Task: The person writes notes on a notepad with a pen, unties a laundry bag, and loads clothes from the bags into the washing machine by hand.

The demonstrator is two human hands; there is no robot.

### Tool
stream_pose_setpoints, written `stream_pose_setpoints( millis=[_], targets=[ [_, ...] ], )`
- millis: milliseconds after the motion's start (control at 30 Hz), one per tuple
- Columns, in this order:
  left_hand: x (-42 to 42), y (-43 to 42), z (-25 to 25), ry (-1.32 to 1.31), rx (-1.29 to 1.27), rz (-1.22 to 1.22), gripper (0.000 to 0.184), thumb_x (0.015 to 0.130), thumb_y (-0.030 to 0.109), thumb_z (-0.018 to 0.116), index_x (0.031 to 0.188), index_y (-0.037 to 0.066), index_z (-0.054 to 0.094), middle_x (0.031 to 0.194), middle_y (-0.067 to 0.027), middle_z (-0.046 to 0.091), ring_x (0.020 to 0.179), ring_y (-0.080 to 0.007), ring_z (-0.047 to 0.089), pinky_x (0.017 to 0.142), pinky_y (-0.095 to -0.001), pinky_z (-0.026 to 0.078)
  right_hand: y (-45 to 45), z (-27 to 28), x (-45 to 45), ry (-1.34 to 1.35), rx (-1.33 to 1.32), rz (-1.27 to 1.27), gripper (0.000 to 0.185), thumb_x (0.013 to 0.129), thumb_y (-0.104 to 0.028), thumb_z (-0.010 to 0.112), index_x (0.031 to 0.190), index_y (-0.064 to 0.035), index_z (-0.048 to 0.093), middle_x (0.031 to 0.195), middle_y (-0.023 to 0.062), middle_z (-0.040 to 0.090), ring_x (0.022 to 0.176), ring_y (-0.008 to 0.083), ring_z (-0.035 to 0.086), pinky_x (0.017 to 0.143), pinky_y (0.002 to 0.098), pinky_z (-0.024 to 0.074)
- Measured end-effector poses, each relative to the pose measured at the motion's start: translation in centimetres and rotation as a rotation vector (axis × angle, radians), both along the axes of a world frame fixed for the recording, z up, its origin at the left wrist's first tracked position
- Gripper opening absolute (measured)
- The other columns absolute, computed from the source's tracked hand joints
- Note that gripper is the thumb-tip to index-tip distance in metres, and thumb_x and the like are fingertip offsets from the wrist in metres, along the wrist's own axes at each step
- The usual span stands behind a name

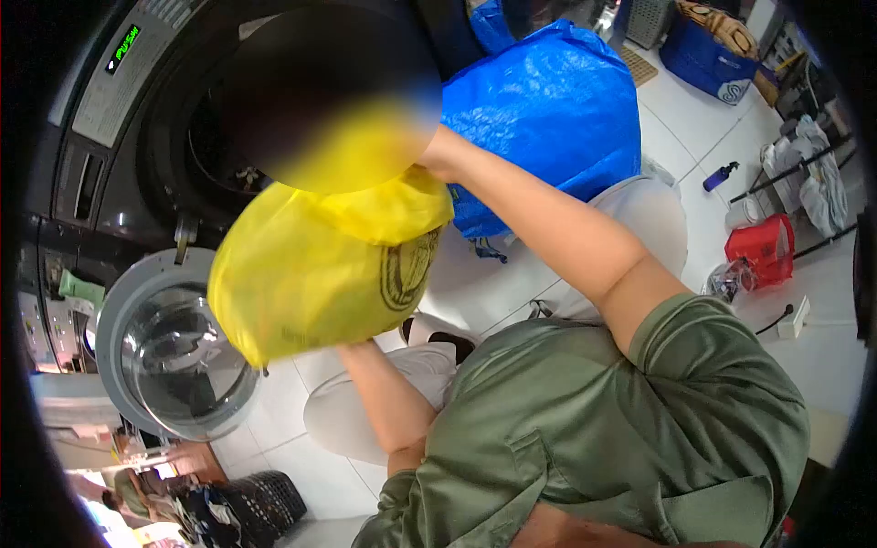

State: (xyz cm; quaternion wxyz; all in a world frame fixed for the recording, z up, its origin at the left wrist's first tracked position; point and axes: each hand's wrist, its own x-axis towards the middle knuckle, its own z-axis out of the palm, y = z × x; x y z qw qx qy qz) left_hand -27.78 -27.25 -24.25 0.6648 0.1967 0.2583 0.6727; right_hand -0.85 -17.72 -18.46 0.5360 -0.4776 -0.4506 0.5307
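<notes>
A bulging yellow plastic bag [320, 274] with a dark round print hangs in front of the open drum of a dark front-load washing machine [119, 196]. My right hand [438, 155] grips the bag near its gathered upper part; a blurred patch covers some of the fingers. My left forearm reaches up beneath the bag, and the left hand is hidden behind it. The machine's round glass door [178, 352] stands swung open, below and left of the bag. Beyond my right forearm is a large blue bag [557, 110].
A blue tote [708, 55] with things in it stands at the upper right, near a purple bottle [721, 176] and a red container [763, 248]. A black basket [265, 502] of laundry is at lower left. Another person [137, 493] is farther off there.
</notes>
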Motion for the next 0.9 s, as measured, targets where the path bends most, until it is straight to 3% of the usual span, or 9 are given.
stream_pose_setpoints(
  millis=[100, 167, 300, 433, 567, 633, 733, 833, 900],
  targets=[
    [-4.5, 0.2, -0.8, 0.128, -0.063, 0.166, 0.034, 0.092, 0.012, 0.050, 0.123, -0.001, 0.052, 0.116, -0.0237, 0.057, 0.106, -0.0396, 0.058, 0.089, -0.0477, 0.051, -0.5, -8.8, 3.5, -0.416, -0.165, 0.136, 0.035, 0.085, -0.030, 0.067, 0.110, -0.0056, 0.067, 0.096, 0.0101, 0.068, 0.083, 0.0199, 0.061, 0.076, 0.0349, 0.0481],
    [-6.6, 3.0, -4.4, 0.623, -0.285, 0.426, 0.027, 0.094, 0.019, 0.051, 0.115, 0.001, 0.054, 0.109, -0.0191, 0.061, 0.095, -0.0303, 0.063, 0.079, -0.0455, 0.055, -1.0, -12.3, 5.5, -0.223, -0.373, 0.118, 0.049, 0.088, -0.040, 0.063, 0.125, -0.0086, 0.058, 0.112, 0.0144, 0.062, 0.098, 0.0263, 0.060, 0.086, 0.0390, 0.0477],
    [-6.6, 5.5, -15.0, 0.699, -0.483, 0.128, 0.039, 0.088, 0.037, 0.062, 0.110, 0.004, 0.058, 0.113, -0.0113, 0.060, 0.110, -0.0261, 0.053, 0.094, -0.0451, 0.040, -1.4, -16.9, 4.6, -0.218, -0.353, 0.207, 0.063, 0.089, -0.048, 0.060, 0.133, -0.0047, 0.048, 0.123, 0.0153, 0.056, 0.106, 0.0262, 0.057, 0.091, 0.0386, 0.0462],
    [2.3, 3.6, -10.6, 1.178, -0.672, 0.172, 0.031, 0.084, 0.032, 0.069, 0.095, 0.005, 0.060, 0.100, -0.0086, 0.061, 0.096, -0.0239, 0.054, 0.086, -0.0389, 0.043, -0.8, -23.0, 3.9, -0.627, -0.244, 0.234, 0.069, 0.087, -0.045, 0.063, 0.133, 0.0026, 0.047, 0.130, 0.0187, 0.055, 0.117, 0.0298, 0.054, 0.098, 0.0372, 0.0433],
    [2.0, 4.2, -4.4, 0.925, -0.328, 0.143, 0.018, 0.081, 0.010, 0.070, 0.092, 0.005, 0.058, 0.088, -0.0041, 0.059, 0.083, -0.0160, 0.052, 0.075, -0.0293, 0.042, -1.4, -24.6, 2.8, -0.827, -0.277, 0.283, 0.072, 0.085, -0.044, 0.065, 0.134, 0.0039, 0.045, 0.132, 0.0209, 0.053, 0.119, 0.0296, 0.054, 0.102, 0.0392, 0.0405],
    [1.9, 5.6, -1.3, 0.756, -0.034, 0.144, 0.019, 0.079, -0.002, 0.066, 0.092, 0.008, 0.057, 0.085, -0.0024, 0.057, 0.081, -0.0122, 0.052, 0.074, -0.0262, 0.043, -3.0, -23.2, 1.7, -0.539, -0.519, 0.339, 0.066, 0.084, -0.047, 0.065, 0.128, 0.0007, 0.053, 0.127, 0.0183, 0.057, 0.105, 0.0268, 0.061, 0.087, 0.0385, 0.0489],
    [2.0, 6.1, 4.9, 0.515, -0.169, 0.188, 0.020, 0.079, -0.005, 0.063, 0.092, 0.008, 0.054, 0.082, -0.0010, 0.054, 0.079, -0.0141, 0.053, 0.072, -0.0267, 0.044, -3.5, -21.9, 0.0, -0.060, -0.549, 0.587, 0.052, 0.088, -0.039, 0.063, 0.126, -0.0044, 0.056, 0.116, 0.0155, 0.063, 0.105, 0.0208, 0.060, 0.085, 0.0376, 0.0496],
    [1.0, 7.7, 7.1, 0.625, 0.055, 0.134, 0.019, 0.080, -0.005, 0.061, 0.091, 0.010, 0.054, 0.082, -0.0061, 0.060, 0.077, -0.0206, 0.063, 0.068, -0.0344, 0.054, 0.9, -19.9, -0.5, -0.526, -0.275, 0.599, 0.035, 0.090, -0.032, 0.062, 0.114, -0.0070, 0.065, 0.099, 0.0094, 0.069, 0.089, 0.0164, 0.062, 0.076, 0.0327, 0.0506],
    [0.2, 7.5, 11.5, 0.731, 0.235, 0.186, 0.018, 0.080, -0.003, 0.063, 0.091, 0.008, 0.054, 0.082, -0.0050, 0.060, 0.078, -0.0200, 0.063, 0.068, -0.0352, 0.054, 0.6, -12.0, -1.0, -0.837, 0.116, 0.542, 0.026, 0.091, -0.025, 0.061, 0.105, -0.0058, 0.069, 0.086, 0.0029, 0.070, 0.077, 0.0116, 0.061, 0.072, 0.0284, 0.0494]
  ],
)
